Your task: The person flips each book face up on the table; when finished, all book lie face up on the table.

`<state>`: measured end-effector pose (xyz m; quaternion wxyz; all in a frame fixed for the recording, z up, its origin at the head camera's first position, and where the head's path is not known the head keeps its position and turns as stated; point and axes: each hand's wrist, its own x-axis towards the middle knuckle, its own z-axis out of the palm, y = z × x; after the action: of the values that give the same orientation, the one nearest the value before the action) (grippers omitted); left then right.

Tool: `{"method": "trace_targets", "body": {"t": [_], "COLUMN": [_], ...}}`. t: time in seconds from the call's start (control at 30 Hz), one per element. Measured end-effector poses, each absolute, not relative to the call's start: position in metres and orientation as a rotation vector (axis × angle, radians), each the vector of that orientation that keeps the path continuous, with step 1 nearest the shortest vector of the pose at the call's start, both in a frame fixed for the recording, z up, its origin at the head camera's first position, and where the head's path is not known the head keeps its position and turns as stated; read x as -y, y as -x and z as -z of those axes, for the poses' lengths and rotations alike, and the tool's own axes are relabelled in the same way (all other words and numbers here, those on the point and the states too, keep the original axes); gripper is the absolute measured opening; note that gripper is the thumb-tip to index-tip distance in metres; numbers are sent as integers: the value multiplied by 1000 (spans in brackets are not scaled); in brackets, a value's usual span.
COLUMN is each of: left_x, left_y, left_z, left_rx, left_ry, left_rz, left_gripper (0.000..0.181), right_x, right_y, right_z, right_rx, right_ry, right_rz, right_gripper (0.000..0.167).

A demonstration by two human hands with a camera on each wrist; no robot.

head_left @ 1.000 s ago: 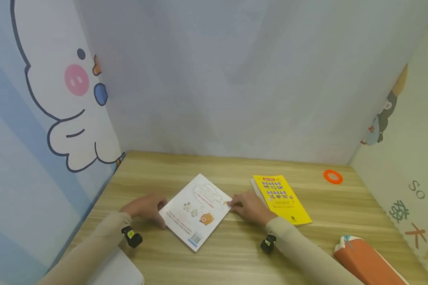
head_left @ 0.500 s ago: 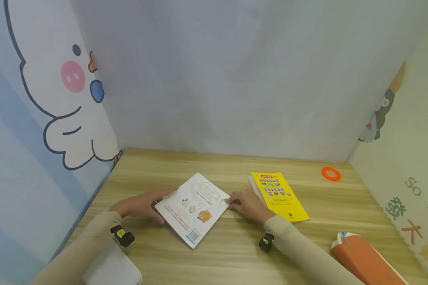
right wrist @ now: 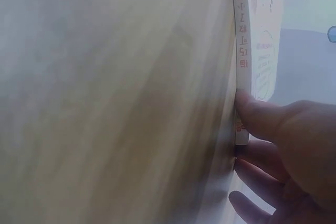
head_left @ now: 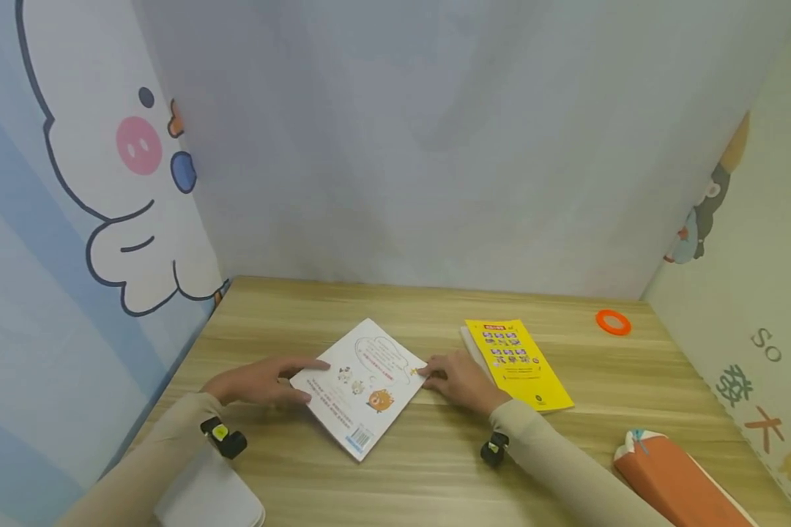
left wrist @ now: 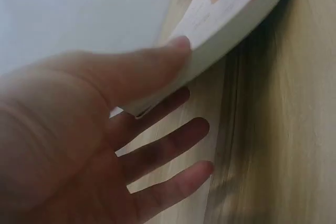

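Note:
A white book (head_left: pixel 362 388) with cartoon animals and a barcode faces back-cover up at the middle of the table. My left hand (head_left: pixel 264 382) holds its left corner; in the left wrist view the thumb of my left hand (left wrist: pixel 105 114) lies at the cover's edge, one finger passes partly behind the corner, and the others are spread. At the opposite corner my right hand (head_left: pixel 464 382) pinches the book. The right wrist view shows the thumb of my right hand (right wrist: pixel 294 150) on the book's spine (right wrist: pixel 242 40), fingers around its end.
A yellow book (head_left: pixel 524 366) lies over a paler one just right of my right hand. An orange ring (head_left: pixel 613 313) is at the back right, an orange pouch (head_left: pixel 682 483) at the front right. Something white and flat (head_left: pixel 214 494) lies under my left forearm. Walls stand behind and beside the table.
My left hand has shifted a little leftward and its grip has changed: a finger now lies over the cover's left corner. My right hand has kept its place at the right corner.

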<state>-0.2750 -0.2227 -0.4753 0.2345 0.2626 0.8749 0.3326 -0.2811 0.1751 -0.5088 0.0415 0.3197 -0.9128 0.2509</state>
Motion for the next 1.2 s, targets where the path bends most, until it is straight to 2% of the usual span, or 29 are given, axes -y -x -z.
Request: {"method": "trace_targets", "body": {"t": [0.33,0.73,1.2], "left_x": [216,212,211], "left_y": [264,251,248], "left_z": [469,467,468], "left_rx": [-2508,-2795,-2888], "left_ry": [-678,-941,-1242], "left_rz": [-913,-557,-428], "left_gripper": [65,74,70], "right_x": [-173,-174,-176], "right_y": [282,282,287], "right_z": [512,506,504], "right_rx": [2811,2862,2939], "right_ry": [-994,-952,-869], "right_rz": [-752,-791,-989], "right_gripper": [24,22,18]}}
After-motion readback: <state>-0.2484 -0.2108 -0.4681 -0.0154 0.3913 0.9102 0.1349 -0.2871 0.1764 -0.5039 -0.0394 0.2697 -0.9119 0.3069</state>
